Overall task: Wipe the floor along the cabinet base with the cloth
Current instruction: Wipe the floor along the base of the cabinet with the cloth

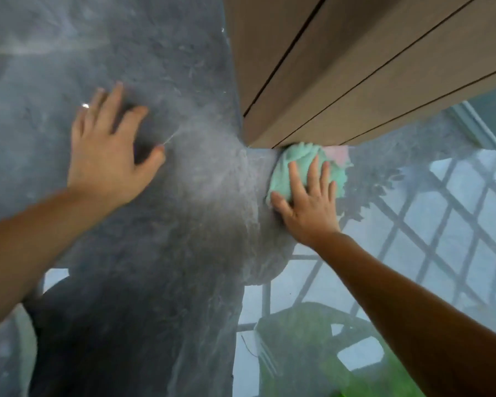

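A mint-green cloth [301, 157] with a pink patch lies bunched on the glossy dark grey floor [184, 81], pushed against the bottom edge of the brown wooden cabinet [341, 67]. My right hand [309, 202] presses flat on the cloth, fingers spread and pointing toward the cabinet base. My left hand [109, 150] rests flat on the bare floor to the left of the cabinet corner, fingers apart, a ring on one finger, holding nothing.
The polished floor mirrors a window grille [441, 224] and green foliage [312, 353] at the lower right. The cabinet's corner [246, 141] juts toward me between my two hands. Dark seams run along its panels.
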`<move>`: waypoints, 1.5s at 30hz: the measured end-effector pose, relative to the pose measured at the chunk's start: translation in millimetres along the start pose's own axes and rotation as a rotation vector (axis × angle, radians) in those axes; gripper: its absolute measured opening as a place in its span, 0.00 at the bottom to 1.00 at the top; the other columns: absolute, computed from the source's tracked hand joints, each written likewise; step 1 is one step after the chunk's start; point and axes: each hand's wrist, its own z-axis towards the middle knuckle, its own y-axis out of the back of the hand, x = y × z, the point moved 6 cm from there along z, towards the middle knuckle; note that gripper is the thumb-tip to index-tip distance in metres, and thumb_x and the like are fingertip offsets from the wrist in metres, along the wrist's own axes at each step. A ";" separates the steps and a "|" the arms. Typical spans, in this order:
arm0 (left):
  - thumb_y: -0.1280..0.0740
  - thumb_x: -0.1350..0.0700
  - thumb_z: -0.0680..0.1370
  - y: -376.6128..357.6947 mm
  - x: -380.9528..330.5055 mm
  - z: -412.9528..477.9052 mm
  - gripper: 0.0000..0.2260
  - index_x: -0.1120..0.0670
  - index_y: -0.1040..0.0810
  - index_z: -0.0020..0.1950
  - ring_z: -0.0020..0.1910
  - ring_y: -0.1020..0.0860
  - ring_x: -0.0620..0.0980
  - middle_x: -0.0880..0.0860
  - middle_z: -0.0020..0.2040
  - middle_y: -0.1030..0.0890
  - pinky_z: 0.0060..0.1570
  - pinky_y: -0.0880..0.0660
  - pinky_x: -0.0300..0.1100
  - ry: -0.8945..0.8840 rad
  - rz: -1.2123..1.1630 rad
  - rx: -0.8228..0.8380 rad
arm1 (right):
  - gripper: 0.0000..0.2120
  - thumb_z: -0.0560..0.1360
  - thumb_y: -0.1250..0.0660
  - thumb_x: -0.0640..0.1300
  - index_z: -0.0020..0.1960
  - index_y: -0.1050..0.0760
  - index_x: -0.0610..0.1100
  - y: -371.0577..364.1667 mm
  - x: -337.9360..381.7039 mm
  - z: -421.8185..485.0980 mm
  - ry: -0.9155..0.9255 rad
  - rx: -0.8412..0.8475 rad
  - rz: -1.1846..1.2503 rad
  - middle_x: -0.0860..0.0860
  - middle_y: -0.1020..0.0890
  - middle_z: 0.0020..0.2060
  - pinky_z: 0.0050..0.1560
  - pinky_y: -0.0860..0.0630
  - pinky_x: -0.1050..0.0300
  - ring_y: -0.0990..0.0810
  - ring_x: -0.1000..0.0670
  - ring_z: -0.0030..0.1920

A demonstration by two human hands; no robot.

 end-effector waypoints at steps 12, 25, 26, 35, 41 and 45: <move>0.45 0.35 0.77 11.4 62.3 -3.1 0.36 0.56 0.36 0.78 0.80 0.41 0.65 0.62 0.81 0.38 0.76 0.48 0.60 0.174 0.251 -0.092 | 0.40 0.74 0.49 0.69 0.79 0.56 0.52 37.8 209.7 132.7 0.328 -0.146 -0.003 0.38 0.54 0.79 0.76 0.58 0.36 0.58 0.35 0.78; 0.47 0.36 0.78 23.3 60.3 7.8 0.36 0.58 0.36 0.79 0.81 0.44 0.64 0.62 0.81 0.39 0.78 0.48 0.63 0.248 0.340 0.110 | 0.33 0.78 0.46 0.61 0.79 0.48 0.51 51.9 230.1 119.1 0.072 -0.193 0.087 0.37 0.42 0.78 0.75 0.45 0.38 0.43 0.35 0.76; 0.46 0.36 0.77 22.0 60.1 5.5 0.36 0.58 0.36 0.79 0.81 0.43 0.64 0.63 0.81 0.39 0.78 0.48 0.63 0.255 0.332 0.109 | 0.34 0.77 0.45 0.61 0.79 0.46 0.51 36.7 224.7 86.6 0.019 -0.167 0.099 0.37 0.40 0.77 0.74 0.43 0.36 0.41 0.34 0.75; 0.47 0.35 0.78 19.1 63.0 9.8 0.37 0.57 0.38 0.80 0.82 0.46 0.63 0.62 0.81 0.40 0.79 0.50 0.63 0.254 0.321 0.160 | 0.38 0.75 0.48 0.66 0.78 0.61 0.58 44.9 227.7 113.3 0.059 0.022 0.119 0.41 0.58 0.80 0.76 0.56 0.38 0.62 0.37 0.78; 0.45 0.37 0.77 20.8 63.6 11.8 0.36 0.58 0.35 0.79 0.81 0.43 0.64 0.63 0.81 0.39 0.78 0.51 0.62 0.270 0.284 0.147 | 0.38 0.74 0.45 0.65 0.78 0.56 0.60 98.4 287.7 266.9 -0.008 0.062 0.154 0.43 0.56 0.80 0.76 0.58 0.36 0.59 0.36 0.78; 0.45 0.37 0.77 18.8 64.4 10.3 0.36 0.57 0.37 0.79 0.81 0.44 0.64 0.62 0.81 0.39 0.78 0.50 0.62 0.260 0.296 0.126 | 0.35 0.75 0.44 0.63 0.79 0.52 0.58 111.4 287.5 289.2 0.163 -0.025 0.043 0.41 0.51 0.80 0.76 0.55 0.38 0.54 0.36 0.78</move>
